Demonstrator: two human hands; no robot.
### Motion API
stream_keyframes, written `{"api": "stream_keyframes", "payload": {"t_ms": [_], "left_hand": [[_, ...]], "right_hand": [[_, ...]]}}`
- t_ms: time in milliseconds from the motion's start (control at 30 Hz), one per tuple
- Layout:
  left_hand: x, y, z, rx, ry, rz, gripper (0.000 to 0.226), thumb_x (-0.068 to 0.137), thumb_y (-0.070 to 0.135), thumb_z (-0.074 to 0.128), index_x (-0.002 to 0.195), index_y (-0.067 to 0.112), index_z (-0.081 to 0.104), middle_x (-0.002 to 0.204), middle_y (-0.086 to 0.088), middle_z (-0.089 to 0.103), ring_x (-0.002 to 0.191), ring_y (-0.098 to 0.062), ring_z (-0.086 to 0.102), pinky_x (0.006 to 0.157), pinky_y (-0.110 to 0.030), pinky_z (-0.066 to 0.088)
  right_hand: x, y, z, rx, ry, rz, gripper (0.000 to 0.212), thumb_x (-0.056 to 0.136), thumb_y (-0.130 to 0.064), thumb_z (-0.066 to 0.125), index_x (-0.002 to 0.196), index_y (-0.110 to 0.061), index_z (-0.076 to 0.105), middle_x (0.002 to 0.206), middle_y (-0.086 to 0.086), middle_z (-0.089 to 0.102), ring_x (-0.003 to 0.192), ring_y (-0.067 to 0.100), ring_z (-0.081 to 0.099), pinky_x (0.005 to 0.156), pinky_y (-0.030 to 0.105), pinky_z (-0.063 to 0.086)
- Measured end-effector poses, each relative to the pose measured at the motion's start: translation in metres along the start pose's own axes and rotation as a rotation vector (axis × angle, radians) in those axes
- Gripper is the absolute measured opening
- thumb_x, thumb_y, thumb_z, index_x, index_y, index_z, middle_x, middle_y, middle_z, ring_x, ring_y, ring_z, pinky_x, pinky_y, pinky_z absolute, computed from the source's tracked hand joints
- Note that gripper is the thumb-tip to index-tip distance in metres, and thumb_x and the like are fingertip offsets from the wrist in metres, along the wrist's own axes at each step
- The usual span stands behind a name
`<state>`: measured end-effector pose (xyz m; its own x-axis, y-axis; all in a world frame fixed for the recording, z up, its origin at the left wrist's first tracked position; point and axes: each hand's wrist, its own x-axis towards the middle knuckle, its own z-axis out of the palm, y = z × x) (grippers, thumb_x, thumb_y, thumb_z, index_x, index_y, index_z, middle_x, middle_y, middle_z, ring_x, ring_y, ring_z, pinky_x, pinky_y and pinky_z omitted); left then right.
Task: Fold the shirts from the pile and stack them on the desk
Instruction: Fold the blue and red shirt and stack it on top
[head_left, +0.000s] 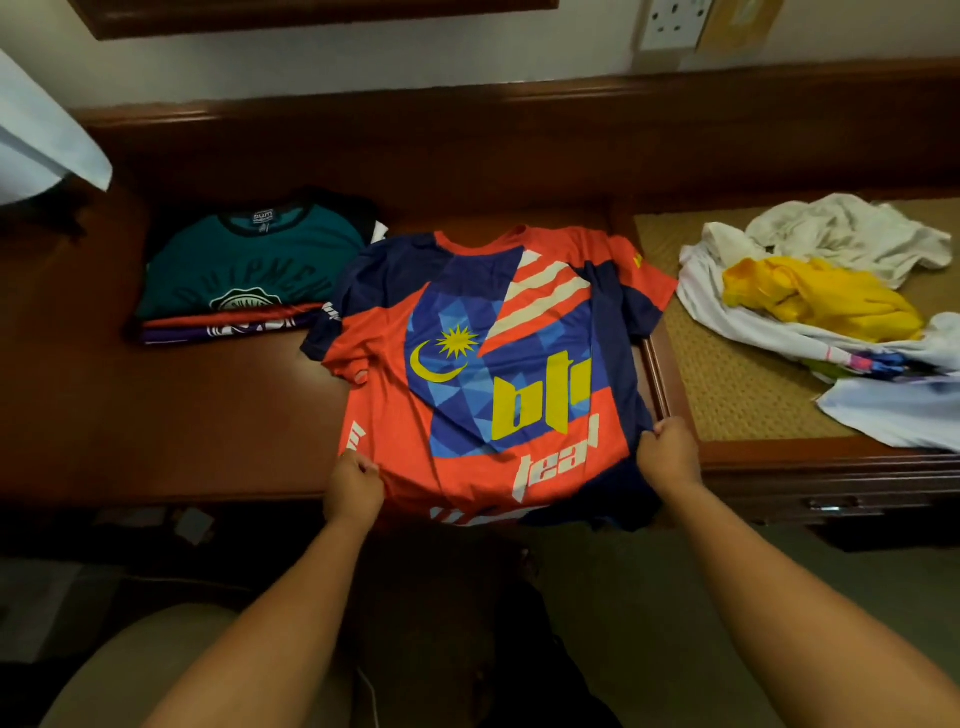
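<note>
At the left of the frame I see a stack of folded shirts (244, 280) on the table (156, 415), teal one on top. My left hand (353, 491) has its fingers curled, pinching the lower left hem of the orange and navy jersey (483, 364) spread flat at centre. My right hand (670, 457) grips the lower right hem likewise. At right lies the crumpled pile (831, 296) of white and yellow shirts.

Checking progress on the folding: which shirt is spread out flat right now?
The orange and navy shirt, held at its hem by the left hand and right hand. The teal shirt is already folded; the yellow shirt lies crumpled.
</note>
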<state>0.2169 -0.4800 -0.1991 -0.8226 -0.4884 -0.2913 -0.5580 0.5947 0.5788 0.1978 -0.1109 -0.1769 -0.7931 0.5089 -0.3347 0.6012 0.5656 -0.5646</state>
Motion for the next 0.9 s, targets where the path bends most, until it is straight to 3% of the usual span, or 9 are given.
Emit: {"api": "stream_keyframes", "payload": {"t_ms": [133,267,333,433,567,733,833,900], "left_hand": [[0.005,0.005,-0.023,-0.307,0.077,-0.047,0.019,0.084,0.002,0.058,0.071,0.015,0.055,0.077,-0.018,0.061,0.074,-0.03,0.06,0.072,-0.045,0.052],[0.021,-0.011,-0.049,-0.414,0.175,-0.177,0.022,0.081,0.002,0.053,0.07,0.02,0.054,0.074,-0.013,0.061,0.072,-0.025,0.058,0.064,-0.038,0.051],[0.03,-0.033,-0.056,-0.244,0.141,-0.228,0.014,0.078,0.006,0.051,0.074,0.012,0.063,0.084,-0.024,0.066,0.079,-0.037,0.064,0.072,-0.047,0.053],[0.018,-0.047,-0.059,0.125,-0.022,-0.199,0.02,0.084,0.004,0.052,0.09,-0.006,0.068,0.097,-0.031,0.066,0.094,-0.044,0.063,0.082,-0.043,0.05],[-0.016,-0.033,-0.047,0.397,-0.058,0.054,0.031,0.087,0.013,0.058,0.117,0.005,0.059,0.122,-0.02,0.055,0.115,-0.039,0.05,0.094,-0.043,0.044],[-0.022,-0.01,-0.01,0.595,-0.188,0.457,0.048,0.093,0.019,0.051,0.14,0.016,0.042,0.148,-0.01,0.037,0.135,-0.029,0.035,0.105,-0.043,0.035],[-0.012,-0.004,0.003,0.684,-0.301,0.467,0.055,0.096,0.027,0.047,0.148,0.023,0.027,0.158,-0.005,0.019,0.143,-0.025,0.023,0.111,-0.042,0.028],[-0.006,-0.003,0.004,0.72,-0.292,0.385,0.058,0.097,0.03,0.045,0.15,0.022,0.022,0.159,-0.006,0.015,0.143,-0.027,0.021,0.11,-0.044,0.028]], "right_hand": [[0.007,0.003,-0.033,0.127,0.004,-0.057,0.004,0.094,-0.005,0.051,0.095,-0.006,0.048,0.09,0.015,0.05,0.088,0.026,0.049,0.07,0.031,0.029],[0.021,0.012,-0.066,0.267,0.003,-0.041,0.012,0.09,-0.008,0.059,0.099,-0.011,0.052,0.095,0.015,0.061,0.088,0.031,0.058,0.074,0.041,0.045],[0.02,0.019,-0.071,0.274,-0.017,0.007,0.024,0.086,-0.009,0.066,0.108,-0.011,0.056,0.104,0.018,0.064,0.093,0.034,0.061,0.078,0.043,0.048],[0.004,0.032,-0.06,0.102,-0.11,0.039,0.046,0.078,-0.003,0.075,0.12,-0.001,0.057,0.113,0.02,0.062,0.103,0.036,0.06,0.085,0.041,0.047],[-0.019,0.043,-0.029,-0.232,-0.148,-0.068,0.057,0.075,-0.011,0.076,0.127,-0.003,0.053,0.125,0.025,0.054,0.115,0.04,0.051,0.095,0.043,0.044],[-0.037,0.016,0.015,-0.357,-0.185,-0.385,0.049,0.088,-0.014,0.058,0.134,-0.002,0.046,0.145,0.021,0.038,0.133,0.036,0.037,0.108,0.044,0.034],[-0.038,0.002,0.037,-0.454,-0.327,-0.445,0.055,0.095,-0.023,0.05,0.146,-0.012,0.033,0.158,0.01,0.02,0.143,0.029,0.023,0.112,0.045,0.029],[-0.033,0.001,0.043,-0.547,-0.353,-0.433,0.057,0.098,-0.029,0.044,0.15,-0.017,0.025,0.161,0.005,0.012,0.146,0.026,0.014,0.112,0.047,0.027]]}}
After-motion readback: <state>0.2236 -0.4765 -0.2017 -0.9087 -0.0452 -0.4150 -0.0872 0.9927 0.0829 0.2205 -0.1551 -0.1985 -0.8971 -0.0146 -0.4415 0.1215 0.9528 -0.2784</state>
